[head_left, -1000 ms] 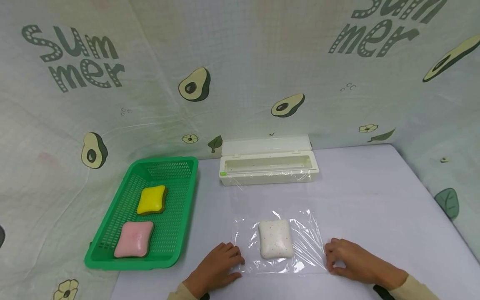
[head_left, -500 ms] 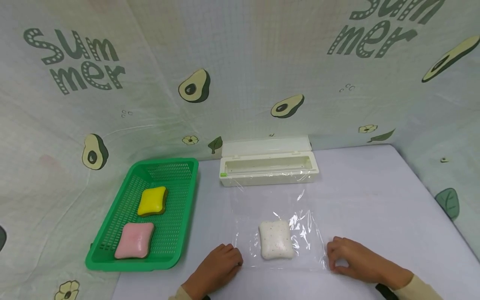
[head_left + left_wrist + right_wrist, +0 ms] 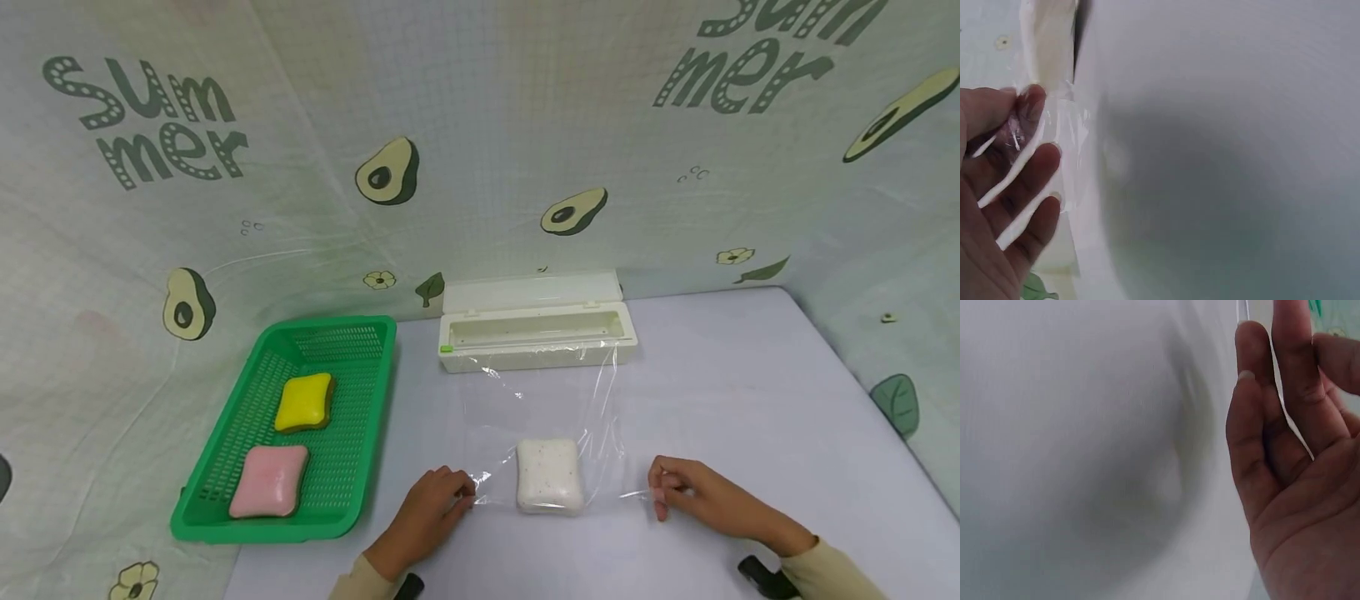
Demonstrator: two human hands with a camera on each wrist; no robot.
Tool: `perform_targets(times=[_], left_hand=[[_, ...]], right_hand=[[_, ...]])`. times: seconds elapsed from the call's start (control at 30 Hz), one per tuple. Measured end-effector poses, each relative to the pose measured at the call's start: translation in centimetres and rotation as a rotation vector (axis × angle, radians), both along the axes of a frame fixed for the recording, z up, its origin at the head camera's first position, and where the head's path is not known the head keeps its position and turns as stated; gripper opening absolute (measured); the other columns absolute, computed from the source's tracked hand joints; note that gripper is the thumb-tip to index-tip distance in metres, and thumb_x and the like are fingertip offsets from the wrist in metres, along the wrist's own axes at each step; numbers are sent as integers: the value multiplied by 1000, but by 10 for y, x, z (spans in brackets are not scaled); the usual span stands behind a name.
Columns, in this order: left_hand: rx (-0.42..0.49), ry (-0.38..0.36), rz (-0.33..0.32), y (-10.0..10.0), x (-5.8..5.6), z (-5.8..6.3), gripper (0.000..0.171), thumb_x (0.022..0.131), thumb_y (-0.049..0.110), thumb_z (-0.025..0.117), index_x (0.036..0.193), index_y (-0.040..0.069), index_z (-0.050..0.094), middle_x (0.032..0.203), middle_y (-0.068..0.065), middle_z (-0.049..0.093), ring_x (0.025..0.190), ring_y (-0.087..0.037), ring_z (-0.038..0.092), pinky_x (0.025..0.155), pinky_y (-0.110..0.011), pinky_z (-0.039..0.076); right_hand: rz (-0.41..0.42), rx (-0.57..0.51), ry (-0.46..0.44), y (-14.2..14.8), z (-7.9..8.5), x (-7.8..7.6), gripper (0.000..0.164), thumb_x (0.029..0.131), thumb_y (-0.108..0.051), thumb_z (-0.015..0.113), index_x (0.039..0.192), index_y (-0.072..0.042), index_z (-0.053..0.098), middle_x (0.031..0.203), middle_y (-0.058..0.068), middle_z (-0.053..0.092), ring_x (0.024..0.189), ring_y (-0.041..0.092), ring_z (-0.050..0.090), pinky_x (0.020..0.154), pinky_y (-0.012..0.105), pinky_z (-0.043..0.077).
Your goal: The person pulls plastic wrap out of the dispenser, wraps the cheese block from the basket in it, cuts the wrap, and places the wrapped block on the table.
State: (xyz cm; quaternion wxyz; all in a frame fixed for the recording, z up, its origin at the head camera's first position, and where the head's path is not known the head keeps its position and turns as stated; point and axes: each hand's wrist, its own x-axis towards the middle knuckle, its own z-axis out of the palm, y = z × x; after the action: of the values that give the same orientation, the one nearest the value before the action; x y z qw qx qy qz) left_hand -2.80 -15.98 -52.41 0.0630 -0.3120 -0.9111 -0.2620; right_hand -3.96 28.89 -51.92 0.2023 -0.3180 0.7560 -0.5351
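A sheet of clear cling film point(image 3: 540, 404) stretches from the white dispenser box point(image 3: 537, 358) toward the person. A white, speckled, cushion-shaped block point(image 3: 549, 475) sits at the film's near part, and the near edge crosses the block's front in the head view. At the film's left corner, the left hand point(image 3: 431, 512) pinches it between thumb and index finger; the left wrist view shows crumpled film point(image 3: 1016, 134) there. Opposite, the right hand point(image 3: 693, 497) pinches the right corner, which is pulled into a thin strand. In the right wrist view its fingertips run partly out of frame.
A green basket point(image 3: 365, 467) on the left holds a yellow cushion-shaped block point(image 3: 303, 402) and a pink one point(image 3: 268, 481). The dispenser's lid point(image 3: 532, 290) stands raised against the printed cloth backdrop point(image 3: 480, 125). White cloth point(image 3: 750, 375) covers the table.
Both hands have moved away from the person, bringing the film's near edge up from the table to the block's front. The film now hangs looser near the dispenser. The block has stayed put.
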Motion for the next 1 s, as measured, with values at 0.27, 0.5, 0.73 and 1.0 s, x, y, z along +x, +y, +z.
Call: perform_targets(times=[0.27, 0.5, 0.73, 1.0], left_hand=[[-32, -197, 83, 4, -7, -2, 15, 93, 10, 80, 92, 19, 68, 84, 11, 62, 78, -2, 50, 69, -23, 42], [-48, -145, 84, 5, -7, -1, 15, 93, 6, 79, 93, 17, 69, 88, 10, 65, 81, -5, 51, 72, -25, 44], [-119, 29, 41, 23, -4, 13, 23, 89, 14, 84, 108, 17, 71, 106, 8, 67, 98, -13, 59, 84, -32, 49], [-328, 127, -30, 70, -6, 15, 44, 85, 46, 88, 118, 22, 69, 118, 8, 64, 111, -13, 58, 97, -33, 47]], right_hand=[[-111, 31, -168, -7, -13, -1, 9, 104, 6, 52, 97, 4, 58, 64, 10, 65, 54, 15, 51, 54, 25, 43], [-359, 419, -39, -20, 4, 10, 13, 101, 1, 55, 98, -5, 65, 64, -6, 59, 57, 5, 49, 55, 25, 40], [-551, 677, 396, -54, 27, 27, 19, 89, 3, 76, 101, -11, 72, 95, -5, 70, 82, 13, 67, 67, 34, 56], [-426, 451, 737, -106, 10, 28, 50, 74, -21, 97, 115, -17, 68, 127, 1, 65, 112, 21, 65, 89, 40, 58]])
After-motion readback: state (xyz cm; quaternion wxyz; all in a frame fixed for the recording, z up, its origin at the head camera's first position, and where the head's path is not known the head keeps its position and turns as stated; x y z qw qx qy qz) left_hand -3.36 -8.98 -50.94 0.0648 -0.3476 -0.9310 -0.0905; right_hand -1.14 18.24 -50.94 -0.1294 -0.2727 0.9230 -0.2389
